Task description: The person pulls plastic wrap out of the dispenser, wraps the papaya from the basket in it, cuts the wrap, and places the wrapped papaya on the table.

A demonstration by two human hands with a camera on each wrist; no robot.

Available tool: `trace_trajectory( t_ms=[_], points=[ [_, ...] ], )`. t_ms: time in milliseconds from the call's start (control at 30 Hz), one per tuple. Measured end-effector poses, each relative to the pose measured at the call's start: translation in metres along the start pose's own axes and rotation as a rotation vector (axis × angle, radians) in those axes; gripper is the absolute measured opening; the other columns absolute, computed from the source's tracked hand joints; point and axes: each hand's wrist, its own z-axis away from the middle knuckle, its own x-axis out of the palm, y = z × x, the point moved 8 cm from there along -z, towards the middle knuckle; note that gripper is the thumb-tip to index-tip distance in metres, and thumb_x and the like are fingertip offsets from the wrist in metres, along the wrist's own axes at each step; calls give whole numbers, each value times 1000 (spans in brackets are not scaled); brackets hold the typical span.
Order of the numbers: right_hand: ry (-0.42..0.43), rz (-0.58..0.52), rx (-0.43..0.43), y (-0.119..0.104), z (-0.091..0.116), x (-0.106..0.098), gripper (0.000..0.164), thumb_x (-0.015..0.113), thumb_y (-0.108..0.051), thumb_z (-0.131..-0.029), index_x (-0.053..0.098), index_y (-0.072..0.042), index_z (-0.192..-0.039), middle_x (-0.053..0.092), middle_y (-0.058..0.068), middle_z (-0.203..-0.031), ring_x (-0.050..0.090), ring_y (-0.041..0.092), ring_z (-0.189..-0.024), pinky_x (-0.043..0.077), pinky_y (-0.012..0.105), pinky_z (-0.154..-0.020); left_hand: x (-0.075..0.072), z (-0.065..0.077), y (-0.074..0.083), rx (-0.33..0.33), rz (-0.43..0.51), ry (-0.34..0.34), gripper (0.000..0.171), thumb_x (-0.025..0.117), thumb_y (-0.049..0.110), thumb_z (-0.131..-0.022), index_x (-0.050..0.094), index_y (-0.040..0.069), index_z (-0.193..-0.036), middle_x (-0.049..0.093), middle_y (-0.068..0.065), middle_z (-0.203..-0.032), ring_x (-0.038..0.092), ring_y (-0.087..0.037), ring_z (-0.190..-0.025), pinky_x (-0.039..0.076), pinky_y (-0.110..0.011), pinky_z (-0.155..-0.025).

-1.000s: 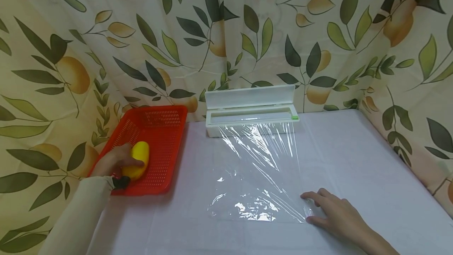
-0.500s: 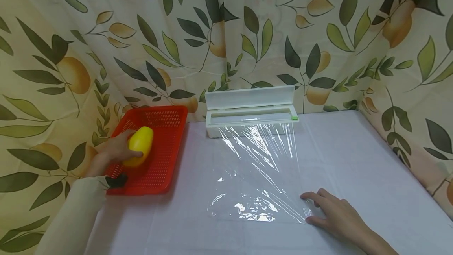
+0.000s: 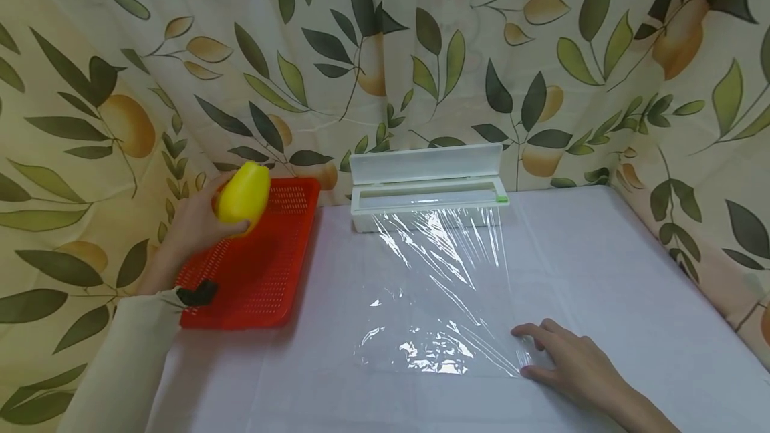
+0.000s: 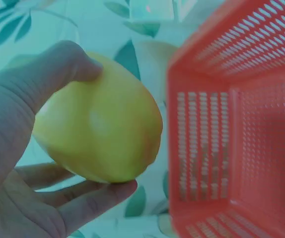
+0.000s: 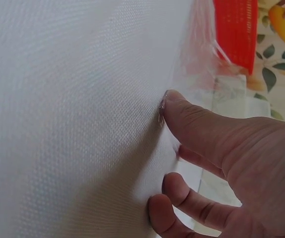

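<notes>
My left hand (image 3: 201,216) grips a smooth, oblong yellow fruit (image 3: 245,198), holding it above the far part of the red basket (image 3: 283,286). In the left wrist view, the thumb lies on top of the fruit (image 4: 103,124) and the fingers support it below, beside the basket wall (image 4: 202,144). Clear plastic wrap (image 3: 433,299) stretches over the table from a white dispenser box (image 3: 430,219) with its lid raised. My right hand (image 3: 571,366) holds the wrap's near right corner at the table; some film shows at the thumb tip (image 5: 175,96).
A white cloth (image 3: 601,252) covers the table. Behind and along both sides hangs a curtain (image 3: 385,72) with leaves and fruit printed on it. The dispenser stands against the back curtain, to the right of the basket.
My left hand has lifted the yellow fruit up from inside the basket and toward its far edge. The right hand, plastic wrap and dispenser have stayed in place.
</notes>
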Motion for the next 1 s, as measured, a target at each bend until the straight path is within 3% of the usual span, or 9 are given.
trace_trajectory(
  t_ms=[200,333,467,700,867,1000],
  points=[
    [-12,3,9,0,-2,0,60,90,-38,-72,68,-23,-126,57,-10,-91,50,6,-71,42,37,-67,-2,-9,34,86,64,2,94,89,26,-79,38,16,-158,59,-22,-133,57,-39,-98,47,-52,-77],
    [-13,2,9,1,-1,1,60,90,-38,-73,67,-24,-126,57,-10,-91,50,6,-72,42,37,-68,-2,-13,55,128,47,23,92,89,25,-78,43,22,-156,63,-20,-130,58,-37,-99,46,-52,-78],
    [-10,-6,0,2,-1,0,60,90,-38,-73,66,-25,-126,56,-11,-91,49,6,-72,40,35,-67,2,-16,78,191,42,35,89,89,20,-76,47,19,-154,64,-18,-129,58,-35,-100,45,-52,-80],
    [-7,-30,-2,3,-1,2,60,90,-38,-74,65,-26,-128,55,-9,-91,45,8,-67,36,26,-56,16,-19,128,350,147,-25,86,88,13,-76,48,18,-152,65,-11,-125,54,-31,-107,49,-50,-85],
    [10,-29,-9,4,0,1,60,90,-38,-74,65,-26,-128,55,-10,-90,44,7,-68,35,27,-57,26,-22,154,401,197,-59,85,88,11,-78,48,16,-152,63,-8,-133,56,-28,-111,51,-51,-91],
    [-1,-35,-1,4,0,1,61,90,-39,-74,65,-26,-129,55,-10,-90,46,8,-69,36,30,-59,43,-24,174,437,241,-119,85,89,10,-78,48,17,-152,61,-6,-133,55,-26,-115,54,-49,-91]
  ],
)
